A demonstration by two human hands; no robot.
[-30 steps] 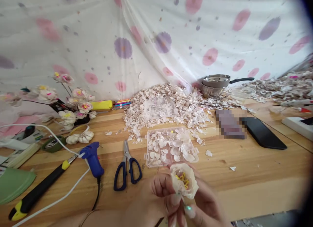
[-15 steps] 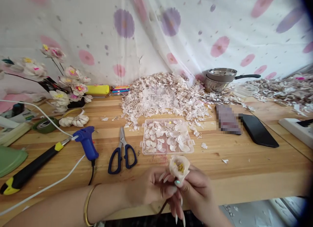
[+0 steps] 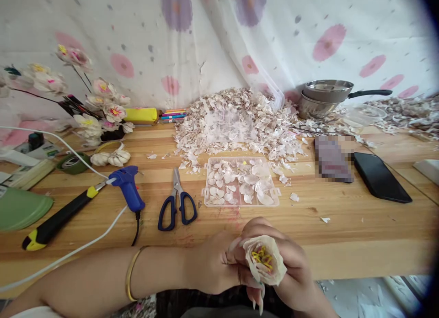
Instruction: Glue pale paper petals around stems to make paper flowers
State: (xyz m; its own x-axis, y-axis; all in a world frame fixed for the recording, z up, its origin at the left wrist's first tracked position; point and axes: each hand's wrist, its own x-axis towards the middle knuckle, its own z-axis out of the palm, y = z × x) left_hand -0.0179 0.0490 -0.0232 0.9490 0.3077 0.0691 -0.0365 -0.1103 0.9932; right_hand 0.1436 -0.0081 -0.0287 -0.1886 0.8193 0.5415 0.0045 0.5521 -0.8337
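A handmade cream-white flower (image 3: 274,268) with yellow stamens at its centre faces up toward me at the front edge of the table. My right hand (image 3: 297,267) curls around its far and right side, fingers closed on it. From the left, my left hand (image 3: 219,265) grips just beneath the bloom, its long nails against the petals; the stem there is hidden by the fingers. Beyond both hands lies a clear compartment box (image 3: 236,205) of loose pale petals. Scissors (image 3: 177,199) with dark blue handles rest left of the box.
At left are a blue glue gun (image 3: 127,188) with its cable, a black-and-yellow handled tool (image 3: 61,219), tape (image 3: 72,163) and finished flowers (image 3: 115,113). A petal heap (image 3: 192,130) lies at the back; metal pans (image 3: 324,101) and a phone (image 3: 382,177) are at right.
The flower has turned its opening more toward me and sits slightly lower and to the right. My right fingers have come around its far side. The view has shifted a little.
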